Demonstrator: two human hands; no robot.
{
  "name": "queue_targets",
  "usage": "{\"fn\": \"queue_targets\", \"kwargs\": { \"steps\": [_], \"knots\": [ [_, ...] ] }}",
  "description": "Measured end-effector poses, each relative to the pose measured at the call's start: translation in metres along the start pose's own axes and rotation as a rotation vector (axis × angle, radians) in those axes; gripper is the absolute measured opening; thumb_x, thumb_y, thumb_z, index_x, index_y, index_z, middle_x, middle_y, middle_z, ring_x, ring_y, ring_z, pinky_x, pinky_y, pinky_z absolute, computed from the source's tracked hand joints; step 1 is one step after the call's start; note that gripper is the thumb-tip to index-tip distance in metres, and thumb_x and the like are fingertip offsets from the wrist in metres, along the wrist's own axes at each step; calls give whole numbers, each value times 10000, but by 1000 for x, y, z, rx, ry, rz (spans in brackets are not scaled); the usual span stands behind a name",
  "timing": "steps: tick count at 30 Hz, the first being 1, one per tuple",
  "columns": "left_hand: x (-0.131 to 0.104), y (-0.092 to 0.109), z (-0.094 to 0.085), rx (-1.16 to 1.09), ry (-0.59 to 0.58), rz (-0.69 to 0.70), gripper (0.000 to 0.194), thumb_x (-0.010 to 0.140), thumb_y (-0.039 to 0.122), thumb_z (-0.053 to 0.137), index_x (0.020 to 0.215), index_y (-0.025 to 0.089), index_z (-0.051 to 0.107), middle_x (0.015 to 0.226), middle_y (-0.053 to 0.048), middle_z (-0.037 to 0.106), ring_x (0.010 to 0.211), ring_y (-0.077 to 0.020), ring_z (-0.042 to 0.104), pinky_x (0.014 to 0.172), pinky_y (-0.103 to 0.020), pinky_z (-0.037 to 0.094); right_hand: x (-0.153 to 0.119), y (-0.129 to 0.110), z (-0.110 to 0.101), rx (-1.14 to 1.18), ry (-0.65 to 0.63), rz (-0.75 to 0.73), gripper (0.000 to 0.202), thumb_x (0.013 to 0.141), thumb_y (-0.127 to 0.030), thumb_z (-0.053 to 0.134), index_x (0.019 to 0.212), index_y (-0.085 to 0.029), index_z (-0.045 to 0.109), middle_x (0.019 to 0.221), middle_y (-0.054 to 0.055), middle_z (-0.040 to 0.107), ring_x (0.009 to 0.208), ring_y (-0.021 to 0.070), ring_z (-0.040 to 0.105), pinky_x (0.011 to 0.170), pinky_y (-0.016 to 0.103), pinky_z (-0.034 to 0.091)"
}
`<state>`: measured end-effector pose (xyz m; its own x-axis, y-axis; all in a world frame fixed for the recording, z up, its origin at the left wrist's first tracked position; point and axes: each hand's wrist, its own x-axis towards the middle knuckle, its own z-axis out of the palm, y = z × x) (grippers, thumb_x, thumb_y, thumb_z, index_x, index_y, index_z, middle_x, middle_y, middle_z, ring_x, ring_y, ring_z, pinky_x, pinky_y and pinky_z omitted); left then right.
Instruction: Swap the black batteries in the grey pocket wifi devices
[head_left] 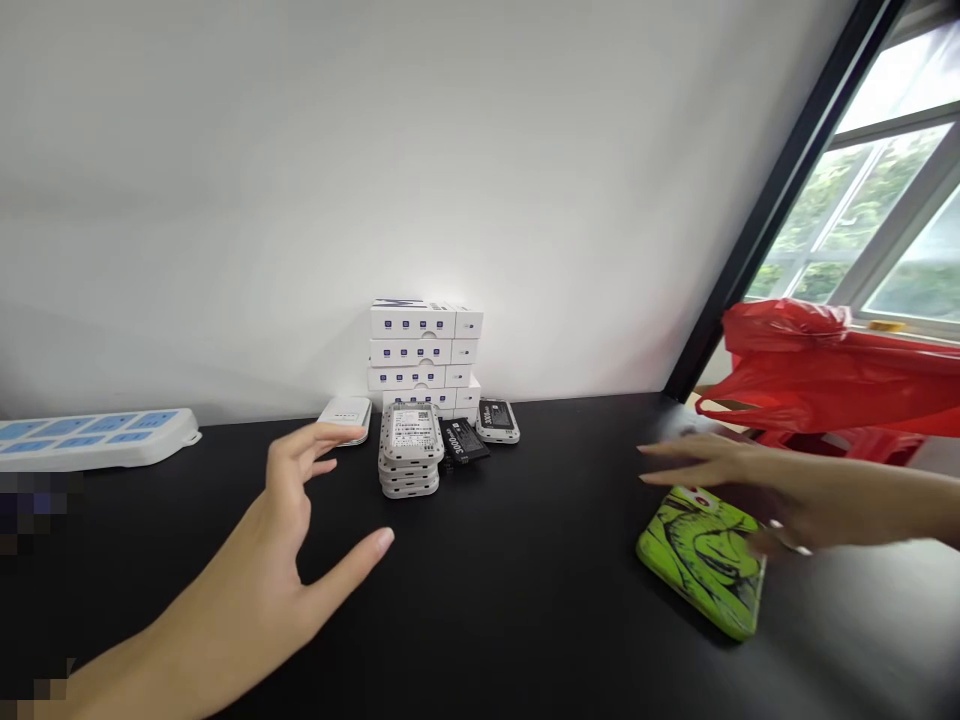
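My left hand (pixel 289 540) is raised over the black table, thumb and fingers spread, with nothing in it. Just beyond it stands a stack of white devices (pixel 410 440), the top one showing a printed label. A loose black battery (pixel 465 441) lies against the stack's right side. Behind, one white device (pixel 497 421) shows a black battery in it, and another white device (pixel 347 417) lies partly behind my left fingertips. On the right, my right hand (pixel 739 485), slightly blurred, stretches its fingers above a phone in a green patterned case (pixel 701 560), covering its upper right part. Whether it touches the case is unclear.
White boxes (pixel 412 350) are piled against the wall behind the devices. A white power strip with blue panels (pixel 97 438) lies at the left. At the right, a red plastic bag (pixel 840 365) is beyond the black table (pixel 480 620), by a window (pixel 877 200).
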<state>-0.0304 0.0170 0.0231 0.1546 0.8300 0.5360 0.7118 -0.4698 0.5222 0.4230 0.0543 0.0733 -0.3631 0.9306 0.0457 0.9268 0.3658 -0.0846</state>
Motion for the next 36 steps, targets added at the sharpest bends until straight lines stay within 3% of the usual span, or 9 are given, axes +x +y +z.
{"fn": "queue_targets", "kwargs": {
  "steps": [2, 5, 9, 13, 16, 20, 25, 30, 36],
  "knots": [
    [-7, 6, 2, 13, -30, 15, 615, 901, 429, 553, 1391, 395, 183, 1475, -67, 317, 1281, -368, 483, 1032, -658, 427, 25, -16, -7, 166, -98, -96, 444, 814, -362, 604, 1257, -376, 628, 1431, 6, 520, 1323, 273, 468, 1052, 370, 422],
    [-15, 17, 6, -29, -102, 33, 582, 898, 401, 553, 1361, 402, 199, 1453, -61, 346, 1283, -360, 470, 1059, -656, 394, 78, -41, -3, 327, -134, -86, 721, 778, -554, 664, 1413, -272, 470, 1445, 87, 492, 1284, 330, 491, 1060, 460, 421],
    [-20, 28, 13, -158, -184, -48, 549, 897, 363, 536, 1327, 441, 204, 1451, -24, 333, 1312, -328, 413, 1086, -646, 354, 149, -62, 26, 401, -132, -170, 1066, 650, -584, 762, 1519, -226, 261, 1569, 119, 287, 1420, 324, 297, 1166, 438, 272],
    [-24, 27, 19, -197, -235, -74, 555, 885, 342, 532, 1313, 480, 207, 1429, 2, 340, 1297, -315, 413, 1081, -667, 334, 184, -70, 43, 416, -148, -135, 1208, 588, -547, 805, 1537, -167, 161, 1511, 187, 359, 1373, 351, 363, 1130, 458, 310],
    [-26, 24, 21, -213, -253, -93, 560, 873, 324, 542, 1302, 491, 222, 1405, 4, 371, 1268, -319, 454, 1047, -672, 370, 171, -73, 36, 407, -131, -126, 1211, 571, -495, 810, 1519, -134, 147, 1403, 194, 452, 1286, 360, 447, 1080, 445, 351],
    [-25, 24, 20, -236, -275, -93, 559, 843, 305, 576, 1269, 497, 271, 1372, 17, 428, 1203, -312, 522, 998, -633, 443, 115, -83, 13, 370, -113, -147, 971, 632, -451, 767, 1424, -190, 268, 1322, 127, 470, 1201, 331, 482, 1012, 394, 383],
    [-27, 25, 18, -264, -388, -85, 719, 747, 302, 746, 1268, 496, 289, 1344, 17, 465, 1171, -319, 560, 986, -586, 479, 54, -135, 9, 336, -228, -108, 920, 453, -451, 847, 1186, -211, 345, 1118, 70, 486, 1068, 317, 486, 902, 426, 426],
    [-30, 23, 18, -292, -440, -121, 998, 589, 309, 895, 1331, 457, 244, 1321, -29, 460, 1163, -343, 544, 938, -540, 503, 54, -192, 41, 486, -255, -299, 866, 392, -434, 878, 1076, -212, 395, 1120, 34, 449, 1038, 253, 458, 1038, 479, 300],
    [-24, 24, 18, -309, -441, -297, 996, 568, 337, 895, 1312, 382, 234, 1331, -62, 405, 1201, -350, 494, 947, -559, 478, 69, -201, 48, 573, -274, -393, 842, 437, -535, 875, 1090, -228, 440, 1149, 18, 466, 1080, 234, 459, 1100, 470, 218]
  ]
}}
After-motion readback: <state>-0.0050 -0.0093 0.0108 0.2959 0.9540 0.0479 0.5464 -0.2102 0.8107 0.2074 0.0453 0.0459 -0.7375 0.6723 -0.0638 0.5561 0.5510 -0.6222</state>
